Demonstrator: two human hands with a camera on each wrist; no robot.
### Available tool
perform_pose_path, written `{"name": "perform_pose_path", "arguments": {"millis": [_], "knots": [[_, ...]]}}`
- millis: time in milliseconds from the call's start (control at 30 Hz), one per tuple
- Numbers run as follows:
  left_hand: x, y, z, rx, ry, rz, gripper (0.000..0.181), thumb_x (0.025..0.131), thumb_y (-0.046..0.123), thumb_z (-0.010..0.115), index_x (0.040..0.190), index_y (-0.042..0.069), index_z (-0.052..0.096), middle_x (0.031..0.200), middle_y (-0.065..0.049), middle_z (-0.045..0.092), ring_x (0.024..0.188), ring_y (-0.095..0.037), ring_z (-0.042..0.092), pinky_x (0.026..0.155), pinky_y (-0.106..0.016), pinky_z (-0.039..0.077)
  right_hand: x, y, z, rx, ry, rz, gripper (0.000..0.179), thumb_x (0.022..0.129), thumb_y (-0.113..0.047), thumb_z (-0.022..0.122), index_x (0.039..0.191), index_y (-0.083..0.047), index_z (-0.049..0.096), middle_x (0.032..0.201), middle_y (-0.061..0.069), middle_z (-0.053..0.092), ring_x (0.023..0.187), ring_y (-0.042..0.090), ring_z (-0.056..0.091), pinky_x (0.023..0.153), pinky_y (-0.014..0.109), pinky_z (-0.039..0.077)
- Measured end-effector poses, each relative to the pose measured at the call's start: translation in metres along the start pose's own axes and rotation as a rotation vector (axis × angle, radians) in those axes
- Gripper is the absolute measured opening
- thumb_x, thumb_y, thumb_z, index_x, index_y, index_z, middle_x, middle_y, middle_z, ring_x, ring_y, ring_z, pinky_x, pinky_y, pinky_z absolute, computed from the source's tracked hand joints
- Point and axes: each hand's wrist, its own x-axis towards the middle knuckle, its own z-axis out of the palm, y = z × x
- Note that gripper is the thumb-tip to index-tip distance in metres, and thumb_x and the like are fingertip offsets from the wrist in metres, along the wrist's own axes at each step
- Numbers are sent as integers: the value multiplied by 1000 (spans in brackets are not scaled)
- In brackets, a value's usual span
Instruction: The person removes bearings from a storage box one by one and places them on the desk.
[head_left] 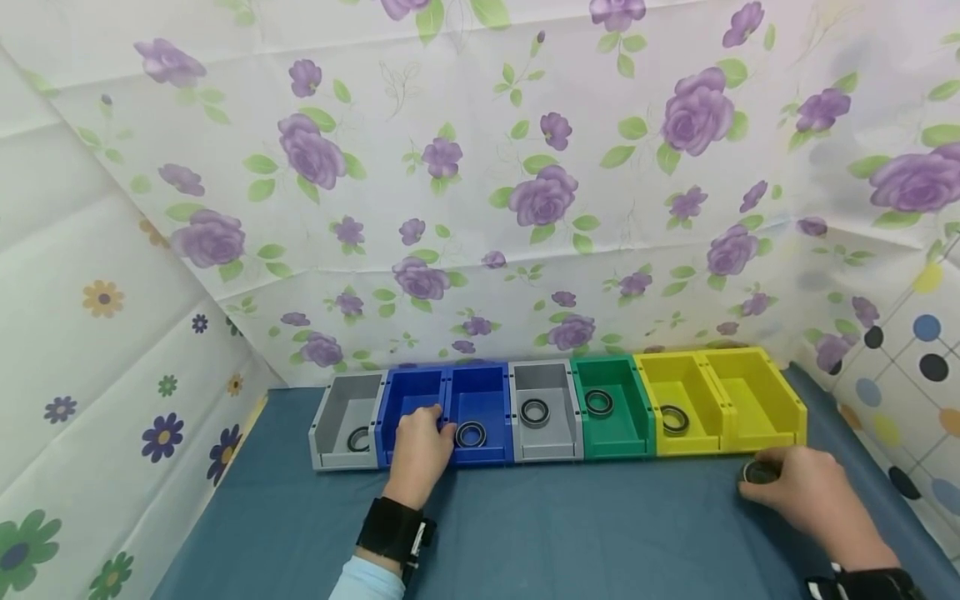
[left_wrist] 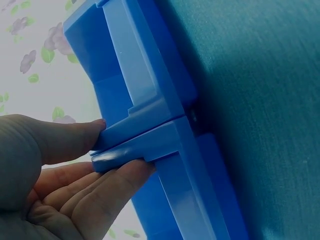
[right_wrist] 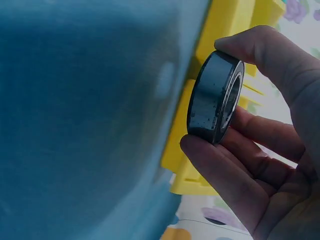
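Note:
My right hand (head_left: pixel 806 492) pinches a ball bearing (right_wrist: pixel 215 97) between thumb and fingertips, just in front of the rightmost yellow bin (head_left: pixel 757 404). In the right wrist view the bearing stands on edge, its dark outer ring towards the camera. At the blue bins, my left hand (head_left: pixel 420 442) grips the adjoining side walls (left_wrist: pixel 135 137), thumb on one side and fingers on the other. It hides part of the left blue bin (head_left: pixel 412 387). Beside it, a bearing (head_left: pixel 471 434) lies in the right blue bin (head_left: pixel 480 392).
Other bearings lie in the left grey bin (head_left: pixel 352 462), the middle grey bin (head_left: pixel 546 450), the green bin (head_left: pixel 618 447) and the left yellow bin (head_left: pixel 686 446). The bins form one row on a blue cloth (head_left: pixel 570 533), against a flowered sheet (head_left: pixel 480 167).

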Motion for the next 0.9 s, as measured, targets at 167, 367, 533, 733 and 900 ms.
{"name": "perform_pose_path", "arguments": {"millis": [167, 367, 533, 733, 900], "knots": [[2, 0, 0, 15, -2, 8, 38, 87, 18, 66, 119, -2, 62, 118, -19, 64, 95, -25, 68, 67, -34, 57, 3, 3, 10, -2, -14, 0, 45, 61, -51, 81, 80, -12, 70, 60, -4, 56, 57, 15, 45, 50, 29, 32], [0, 0, -1, 23, -2, 5, 38, 87, 17, 66, 119, -2, 62, 118, -19, 64, 90, -24, 69, 62, -30, 55, 3, 6, 14, 4, -59, 4, 48, 60, -56, 79, 79, -12, 71, 61, -4, 59, 56, 15, 47, 50, 29, 33], [0, 1, -1, 20, 6, 10, 38, 86, 17, 66, 119, -2, 62, 118, -19, 64, 78, -20, 69, 56, -27, 52, 3, 7, 14, -10, -57, -8, 46, 61, -57, 78, 77, -15, 71, 64, -5, 61, 59, 14, 48, 52, 30, 36], [0, 0, 0, 26, 10, -1, 38, 86, 17, 67, 119, -2, 62, 118, -19, 64, 83, -20, 70, 57, -28, 54, 3, 5, 14, -26, -44, -25, 49, 62, -60, 76, 81, -15, 68, 69, -4, 59, 63, 16, 46, 56, 33, 36], [0, 0, 1, 16, -3, -4, 38, 87, 16, 66, 119, -3, 62, 118, -20, 64, 63, -18, 66, 48, -27, 49, -2, 4, 14, -16, -20, -19, 52, 63, -61, 74, 83, -14, 67, 63, -3, 51, 59, 16, 44, 53, 32, 32]]}}
